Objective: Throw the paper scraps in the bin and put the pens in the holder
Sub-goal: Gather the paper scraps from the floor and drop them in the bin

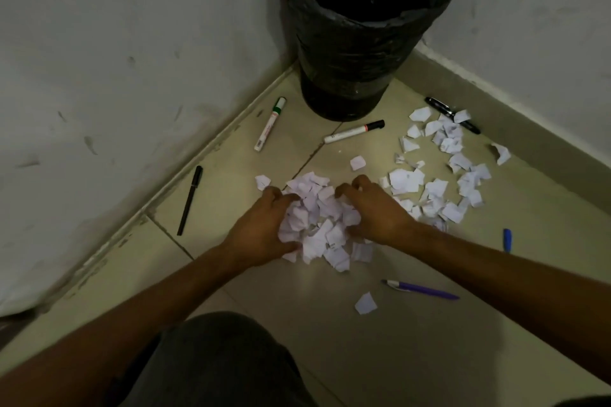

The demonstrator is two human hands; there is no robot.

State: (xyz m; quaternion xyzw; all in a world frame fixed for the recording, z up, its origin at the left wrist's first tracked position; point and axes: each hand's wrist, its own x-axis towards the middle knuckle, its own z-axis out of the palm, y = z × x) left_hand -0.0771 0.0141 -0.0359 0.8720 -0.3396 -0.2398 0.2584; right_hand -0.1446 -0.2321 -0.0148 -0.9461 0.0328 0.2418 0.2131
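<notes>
Scraps of white paper lie nearest, one loose piece [365,303] by the purple pen [421,289] in front of the knee. Just beyond, the left hand [261,235] and right hand [373,211] curl inward around a heaped pile [322,225], fingers cupped against its sides and squeezing it together on the floor [413,350]. This paper looks feather-light, limp and apt to spill, so I judge it best scooped from beneath with both palms closed tight. A blue pen [507,239] and a second scatter [439,182] lie to the right, a thin black pen [189,200] to the left. Farther off rest a green-capped marker [270,124], a black-capped marker [354,131] and a black pen [451,114], all stiff and easy to pinch mid-barrel. Their printing is too small to read. The lined bin [363,26] stands in the corner; no holder shows.
</notes>
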